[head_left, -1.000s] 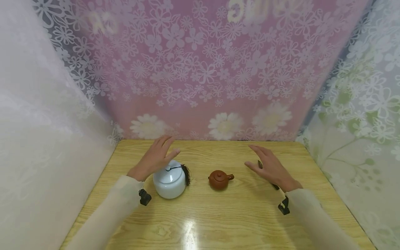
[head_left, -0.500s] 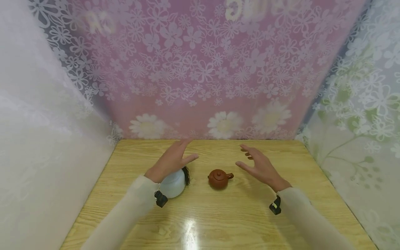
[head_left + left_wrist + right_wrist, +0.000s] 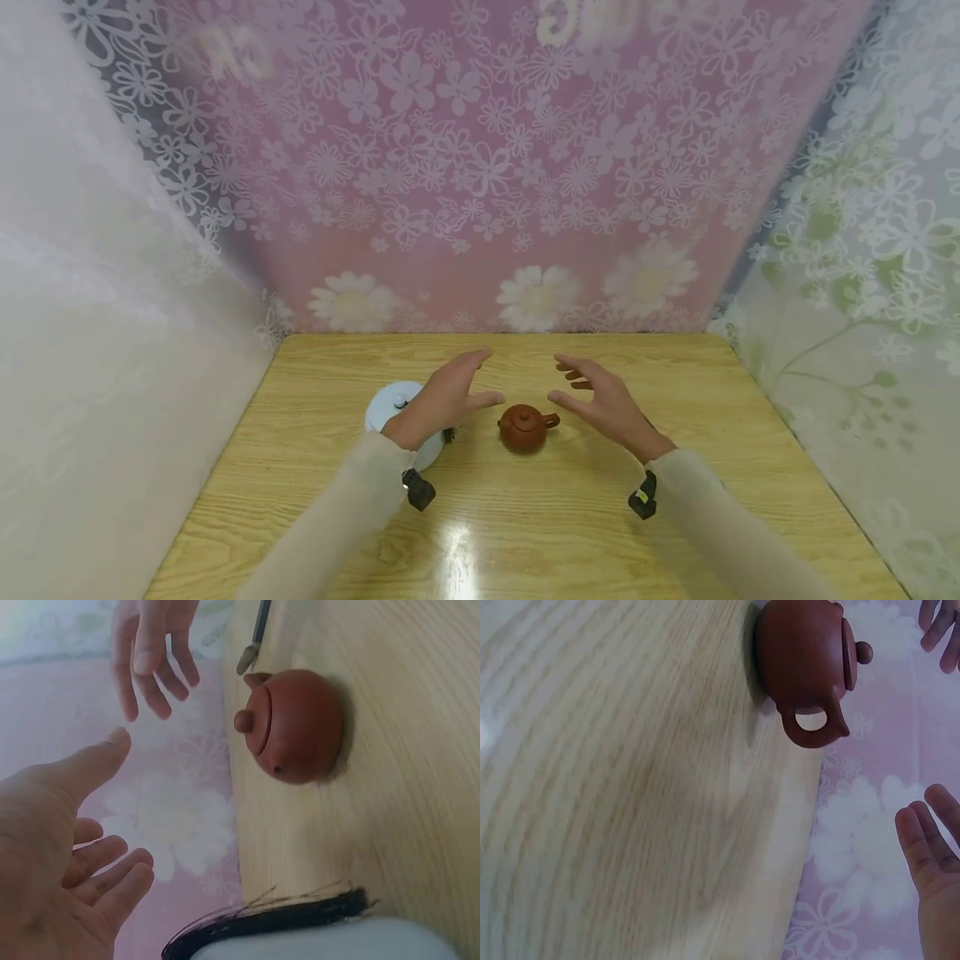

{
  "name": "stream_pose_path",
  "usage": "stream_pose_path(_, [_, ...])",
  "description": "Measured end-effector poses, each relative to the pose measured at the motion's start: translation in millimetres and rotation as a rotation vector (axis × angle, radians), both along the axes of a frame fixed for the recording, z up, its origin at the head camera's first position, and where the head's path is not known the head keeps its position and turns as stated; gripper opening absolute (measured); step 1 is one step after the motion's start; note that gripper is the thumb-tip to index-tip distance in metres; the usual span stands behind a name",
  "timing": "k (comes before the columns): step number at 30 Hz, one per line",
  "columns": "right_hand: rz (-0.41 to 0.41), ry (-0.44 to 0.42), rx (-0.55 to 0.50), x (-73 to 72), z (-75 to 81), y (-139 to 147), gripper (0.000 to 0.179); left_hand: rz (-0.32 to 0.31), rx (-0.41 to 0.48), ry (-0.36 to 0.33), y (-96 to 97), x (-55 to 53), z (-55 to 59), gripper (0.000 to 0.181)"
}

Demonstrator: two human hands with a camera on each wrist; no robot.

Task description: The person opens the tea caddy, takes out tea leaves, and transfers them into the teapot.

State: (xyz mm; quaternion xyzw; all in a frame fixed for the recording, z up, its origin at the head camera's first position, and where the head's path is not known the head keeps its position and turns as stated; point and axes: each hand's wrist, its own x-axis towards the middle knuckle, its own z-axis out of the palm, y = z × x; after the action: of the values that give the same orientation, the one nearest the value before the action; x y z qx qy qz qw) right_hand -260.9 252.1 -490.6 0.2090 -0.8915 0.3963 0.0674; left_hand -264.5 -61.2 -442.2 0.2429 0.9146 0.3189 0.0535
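Teapot (image 3: 522, 432) between them, a person's left hand (image 3: 442, 398) and right hand (image 3: 606, 406) hover above a wood-grain table (image 3: 540, 533), apart from each other. Both hands are empty, fingers loosely extended and thumbs held away from them. Small and reddish-brown, the teapot stands upright on the table with its lid on, spout toward the left hand and loop handle toward the right. Cream sleeves (image 3: 330, 517) cover the forearms. Partly hidden behind the left wrist sits a white lidded jar (image 3: 386, 407) with a dark tassel (image 3: 285, 919). A slim dark implement (image 3: 261, 622) lies past the teapot's handle. A pink floral backdrop (image 3: 480, 167) rises behind the table.
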Motion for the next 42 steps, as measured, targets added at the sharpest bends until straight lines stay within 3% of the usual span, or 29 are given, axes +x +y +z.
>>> stream_pose_path(11, [0.046, -0.05, -0.116, -1.6, -17.0, -4.6, 0.063, 0.008, 0.126, -0.13, 19.3, 12.9, -28.3, 0.084])
stream_pose_path(21, [0.065, -0.111, -0.19, 0.3, -28.1, -11.3, 0.056, 0.033, 0.134, -0.085, 35.0, 14.4, -60.8, 0.085])
stream_pose_path(30, [0.082, -0.109, -0.188, 0.8, -41.6, -16.0, 0.047, 0.041, 0.181, -0.094, 32.1, 15.8, -86.0, 0.084])
stream_pose_path(37, [0.089, -0.104, -0.166, 2.2, -45.0, -25.1, 0.043, 0.049, 0.205, -0.137, 28.9, 19.1, -95.7, 0.082])
stream_pose_path(42, [0.102, -0.102, -0.136, 2.2, -49.0, -31.0, 0.044, 0.04, 0.2, -0.128, 28.6, 18.4, -102.2, 0.078])
